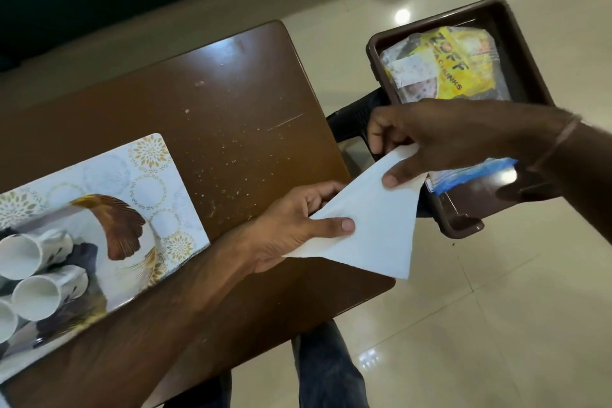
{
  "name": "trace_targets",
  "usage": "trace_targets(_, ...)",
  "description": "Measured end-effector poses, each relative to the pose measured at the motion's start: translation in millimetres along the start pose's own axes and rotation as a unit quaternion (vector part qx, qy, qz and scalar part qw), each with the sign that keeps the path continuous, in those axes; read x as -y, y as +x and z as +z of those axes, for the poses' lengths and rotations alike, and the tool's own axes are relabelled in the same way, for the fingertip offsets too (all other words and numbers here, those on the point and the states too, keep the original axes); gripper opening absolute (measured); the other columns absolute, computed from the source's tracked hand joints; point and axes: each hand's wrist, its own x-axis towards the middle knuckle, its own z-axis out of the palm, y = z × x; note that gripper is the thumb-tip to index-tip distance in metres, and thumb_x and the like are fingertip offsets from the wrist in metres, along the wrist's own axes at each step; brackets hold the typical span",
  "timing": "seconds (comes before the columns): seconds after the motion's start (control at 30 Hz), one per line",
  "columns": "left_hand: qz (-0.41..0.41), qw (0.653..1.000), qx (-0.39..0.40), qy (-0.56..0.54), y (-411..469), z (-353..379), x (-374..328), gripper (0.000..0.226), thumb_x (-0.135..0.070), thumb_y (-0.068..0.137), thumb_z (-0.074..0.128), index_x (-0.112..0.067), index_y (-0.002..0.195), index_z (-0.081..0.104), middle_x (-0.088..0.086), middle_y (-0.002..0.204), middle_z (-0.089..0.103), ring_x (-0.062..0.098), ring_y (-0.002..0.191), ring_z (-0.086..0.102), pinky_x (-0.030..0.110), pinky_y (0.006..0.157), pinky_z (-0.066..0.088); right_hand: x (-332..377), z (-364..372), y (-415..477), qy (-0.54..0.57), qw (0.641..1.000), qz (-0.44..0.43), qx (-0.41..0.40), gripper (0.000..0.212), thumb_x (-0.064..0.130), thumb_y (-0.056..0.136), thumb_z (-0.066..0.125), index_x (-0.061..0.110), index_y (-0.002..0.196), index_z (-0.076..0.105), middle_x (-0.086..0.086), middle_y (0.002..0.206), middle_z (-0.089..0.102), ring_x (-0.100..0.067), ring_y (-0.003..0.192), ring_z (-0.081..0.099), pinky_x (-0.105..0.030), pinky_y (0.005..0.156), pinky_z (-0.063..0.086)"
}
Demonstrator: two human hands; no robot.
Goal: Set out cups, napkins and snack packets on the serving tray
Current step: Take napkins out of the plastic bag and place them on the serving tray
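Both hands are pinching one white paper napkin (pixel 367 225) over the table's (pixel 231 103) right edge: the left hand (pixel 294 225) is gripping its near-left side, the right hand (pixel 427 139) its far corner. White cups (pixel 39 268) are sitting on the patterned serving tray (pixel 132 175) at left; a yellow snack packet (pixel 453 66) is lying in the brown bin (pixel 516 43) at right.

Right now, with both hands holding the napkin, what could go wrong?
The thin white paper napkin, pinched between left hand and right hand, could tear if pulled apart. It hangs beyond the brown wooden table edge, so a slip might drop it onto the floor.
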Motion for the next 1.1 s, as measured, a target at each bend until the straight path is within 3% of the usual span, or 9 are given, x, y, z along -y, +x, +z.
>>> trace_targets(0.07,0.006,0.999,-0.036,-0.004,-11,-10,6,0.038,-0.033,0.078,0.079,-0.028,0.115,0.072,0.001,0.115,0.075,0.02,0.104,0.072,0.026,0.076,0.059,4,10,7,0.071,0.996,0.0,-0.048,0.027,0.031,0.08,0.081,0.032,0.099,0.062,0.024,0.088,0.072,0.003,0.078,0.067,-0.014,0.059,0.051)
trace_targets(0.13,0.013,0.997,-0.081,-0.001,-26,-24,15,0.032,-0.038,0.079,0.076,-0.035,0.111,0.075,-0.003,0.114,0.075,0.016,0.104,0.072,0.026,0.079,0.058,8,24,20,0.176,0.983,-0.002,-0.056,0.024,0.03,0.079,0.081,0.027,0.1,0.07,0.013,0.095,0.075,-0.004,0.086,0.071,-0.02,0.068,0.057)
trace_targets(0.23,0.017,0.991,-0.131,-0.029,-51,-46,32,0.036,-0.035,0.081,0.076,-0.028,0.117,0.074,0.001,0.117,0.075,0.021,0.106,0.072,0.029,0.079,0.057,20,56,43,0.413,0.91,0.03,0.002,0.043,0.009,0.079,0.08,0.017,0.119,0.065,-0.003,0.108,0.075,-0.019,0.1,0.074,-0.031,0.075,0.061)
trace_targets(0.3,0.024,0.986,-0.152,-0.056,-70,-59,44,0.035,-0.033,0.082,0.076,-0.026,0.116,0.074,0.004,0.116,0.075,0.024,0.105,0.073,0.029,0.078,0.059,34,81,60,0.494,0.869,0.037,0.016,0.056,-0.001,0.079,0.077,0.02,0.127,0.06,-0.007,0.116,0.071,-0.023,0.11,0.071,-0.037,0.081,0.061)
trace_targets(0.47,0.03,0.975,-0.207,-0.074,-117,-85,74,0.029,-0.035,0.08,0.076,-0.031,0.109,0.077,0.003,0.112,0.077,0.024,0.098,0.075,0.027,0.072,0.059,78,121,98,0.397,0.917,-0.028,-0.016,0.045,0.011,0.078,0.082,0.024,0.119,0.066,0.0,0.122,0.065,-0.021,0.115,0.064,-0.034,0.085,0.06)
trace_targets(0.63,0.063,0.969,-0.227,-0.072,-160,-109,96,0.03,-0.03,0.083,0.075,-0.024,0.113,0.076,0.0,0.114,0.076,0.02,0.101,0.074,0.022,0.076,0.057,128,128,129,0.182,0.982,-0.055,0.003,0.018,0.034,0.076,0.084,0.032,0.091,0.075,0.023,0.1,0.07,0.0,0.093,0.066,-0.015,0.064,0.054)
trace_targets(0.83,0.077,0.951,-0.277,-0.116,-202,-131,136,0.033,-0.032,0.085,0.076,-0.021,0.116,0.076,0.004,0.116,0.075,0.025,0.105,0.073,0.03,0.084,0.059,174,152,165,0.107,0.992,-0.073,-0.003,0.026,0.04,0.072,0.085,0.038,0.087,0.064,0.015,0.095,0.07,-0.006,0.087,0.068,-0.019,0.061,0.055)
trace_targets(1.0,0.073,0.867,-0.44,-0.224,-224,-146,179,0.044,-0.036,0.069,0.084,-0.01,0.104,0.076,0.009,0.106,0.078,0.024,0.097,0.075,0.035,0.065,0.063,202,196,199,0.065,0.994,-0.059,-0.064,0.022,0.038,0.079,0.082,0.034,0.096,0.069,0.012,0.104,0.069,-0.007,0.095,0.063,-0.023,0.072,0.049)
trace_targets(1.1,0.051,0.804,-0.548,-0.223,-227,-160,194,0.03,-0.031,0.074,0.085,-0.016,0.098,0.073,0.001,0.093,0.08,0.02,0.08,0.078,0.032,0.057,0.062,219,225,221,0.029,0.989,-0.079,-0.119,0.011,0.029,0.085,0.077,0.025,0.094,0.073,0.009,0.1,0.07,-0.009,0.093,0.062,-0.021,0.072,0.041)
